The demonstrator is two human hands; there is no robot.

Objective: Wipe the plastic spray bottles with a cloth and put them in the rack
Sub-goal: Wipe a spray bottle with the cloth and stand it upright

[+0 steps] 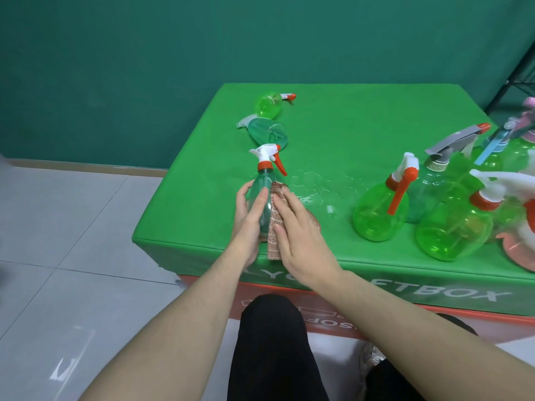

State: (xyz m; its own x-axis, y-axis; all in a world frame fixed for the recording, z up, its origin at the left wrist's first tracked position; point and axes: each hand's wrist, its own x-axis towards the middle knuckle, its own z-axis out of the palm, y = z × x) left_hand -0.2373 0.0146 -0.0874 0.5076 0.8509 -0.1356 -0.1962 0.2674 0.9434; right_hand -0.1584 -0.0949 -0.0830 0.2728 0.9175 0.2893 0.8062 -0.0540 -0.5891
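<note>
1. Standing upright near the green table's (362,117) front-left corner, the teal spray bottle (262,195) sits between both hands.
2. Left hand (247,221) curls round its body, thumb on the front.
3. Right hand (301,235) presses the brown cloth (275,224) against it, fingers straight (fingertips near the shoulder).

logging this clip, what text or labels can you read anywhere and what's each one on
"FTBOX": white letters on the front face of the green box cover, start of the line hidden behind the right hand's forearm.
"Y": same line, beside the left hand's wrist; the rest is hidden.
"SOF": upside down on the orange band below; cut off.
Spray bottles: no readable labels.
</note>
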